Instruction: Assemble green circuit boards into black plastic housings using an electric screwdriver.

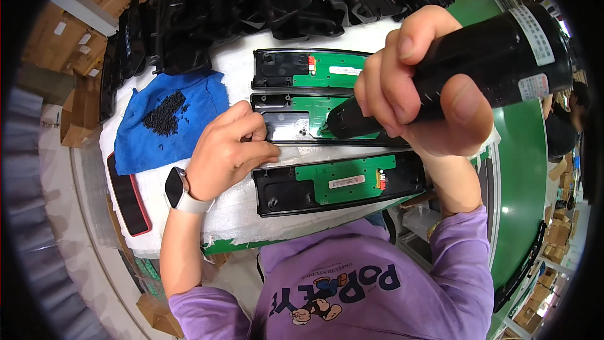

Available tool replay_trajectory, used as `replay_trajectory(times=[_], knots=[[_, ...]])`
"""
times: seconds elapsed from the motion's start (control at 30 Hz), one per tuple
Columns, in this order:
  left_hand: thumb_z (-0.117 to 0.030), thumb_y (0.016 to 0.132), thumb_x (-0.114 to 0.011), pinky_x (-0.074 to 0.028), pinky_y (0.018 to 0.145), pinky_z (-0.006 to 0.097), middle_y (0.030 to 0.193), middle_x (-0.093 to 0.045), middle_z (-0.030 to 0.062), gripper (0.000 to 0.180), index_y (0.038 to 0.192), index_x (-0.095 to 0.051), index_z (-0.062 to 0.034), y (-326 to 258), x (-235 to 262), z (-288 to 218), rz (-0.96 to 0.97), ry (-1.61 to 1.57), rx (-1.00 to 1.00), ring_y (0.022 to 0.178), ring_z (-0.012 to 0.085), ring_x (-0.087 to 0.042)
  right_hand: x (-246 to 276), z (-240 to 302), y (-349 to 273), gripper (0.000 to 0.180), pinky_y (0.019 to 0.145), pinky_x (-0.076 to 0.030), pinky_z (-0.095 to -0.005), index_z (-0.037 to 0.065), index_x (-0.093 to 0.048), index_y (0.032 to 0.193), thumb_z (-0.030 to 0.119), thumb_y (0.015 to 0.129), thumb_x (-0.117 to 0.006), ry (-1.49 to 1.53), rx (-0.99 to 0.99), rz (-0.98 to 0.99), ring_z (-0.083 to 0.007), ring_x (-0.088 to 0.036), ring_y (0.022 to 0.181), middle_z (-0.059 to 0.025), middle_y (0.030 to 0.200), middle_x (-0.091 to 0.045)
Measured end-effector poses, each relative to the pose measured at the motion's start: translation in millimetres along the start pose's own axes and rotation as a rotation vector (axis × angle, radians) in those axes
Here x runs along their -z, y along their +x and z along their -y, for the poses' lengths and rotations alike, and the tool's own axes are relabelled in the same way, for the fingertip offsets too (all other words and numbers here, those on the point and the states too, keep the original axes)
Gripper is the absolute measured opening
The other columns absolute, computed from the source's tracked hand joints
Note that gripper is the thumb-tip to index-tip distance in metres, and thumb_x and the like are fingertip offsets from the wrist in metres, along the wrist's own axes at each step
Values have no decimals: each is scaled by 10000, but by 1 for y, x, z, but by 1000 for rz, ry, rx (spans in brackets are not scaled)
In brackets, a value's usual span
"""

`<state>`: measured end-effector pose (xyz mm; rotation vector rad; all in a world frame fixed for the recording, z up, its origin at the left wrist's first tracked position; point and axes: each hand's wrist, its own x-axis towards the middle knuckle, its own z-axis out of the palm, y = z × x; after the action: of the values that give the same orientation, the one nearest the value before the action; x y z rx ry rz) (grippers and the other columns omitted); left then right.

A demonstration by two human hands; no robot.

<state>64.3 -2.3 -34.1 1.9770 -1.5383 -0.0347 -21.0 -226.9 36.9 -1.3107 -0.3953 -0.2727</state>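
My right hand (421, 91) wraps around a thick black electric screwdriver (472, 53). Its tapered nose points down at the green circuit board (313, 107) in the middle black plastic housing (283, 127); the bit's exact contact with a screw is too small to make out. At that housing's left end, my left hand (226, 145) grips the edge with bent fingers and thumb. Similar housings with green boards lie on either side: the far housing (270, 69), partly behind my right hand, and the near housing (286, 196).
Left of the housings, a blue cloth (135, 148) carries a pile of small black screws (165, 113). A phone with a red edge (130, 204) lies by the table's left edge. Many black plastic parts (270, 0) are heaped at the back. Cardboard boxes (82, 110) stand at the left.
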Motion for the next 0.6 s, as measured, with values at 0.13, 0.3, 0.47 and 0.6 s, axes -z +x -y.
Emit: replay_trajectory(times=[0.13, 0.3, 0.47, 0.6], knots=[[-66, 541, -710, -403, 549, 305, 686, -452, 34, 164, 684, -630, -63, -1, -2, 0, -33, -19, -11, 685, 198, -462, -6, -6, 3, 408, 468, -365, -253, 61, -447, 975, 388, 782, -595, -29, -27, 1, -100, -419, 411, 4, 572, -452], [-69, 559, -693, -422, 574, 306, 714, -480, 39, 163, 693, -602, -50, -2, -2, -1, -6, 32, -13, 717, 207, -478, -11, -7, 6, 380, 448, -362, -251, 35, -438, 961, 326, 773, -596, -164, -68, -3, -112, -417, 402, -9, 536, -432], [-87, 598, -629, -461, 600, 304, 726, -492, 40, 151, 731, -577, -36, -6, -3, 1, -8, 221, -174, 757, 214, -499, -18, -7, 13, 336, 378, -313, -229, 13, -428, 887, 272, 758, -600, -181, -92, 3, -101, -370, 390, -29, 523, -413], [-86, 597, -620, -468, 608, 305, 735, -495, 44, 155, 734, -572, -31, -8, -3, 0, -9, 228, -180, 774, 214, -505, -21, -8, 14, 302, 383, -326, -231, 17, -419, 855, 237, 751, -597, -211, -89, 3, -102, -383, 390, -28, 523, -410]])
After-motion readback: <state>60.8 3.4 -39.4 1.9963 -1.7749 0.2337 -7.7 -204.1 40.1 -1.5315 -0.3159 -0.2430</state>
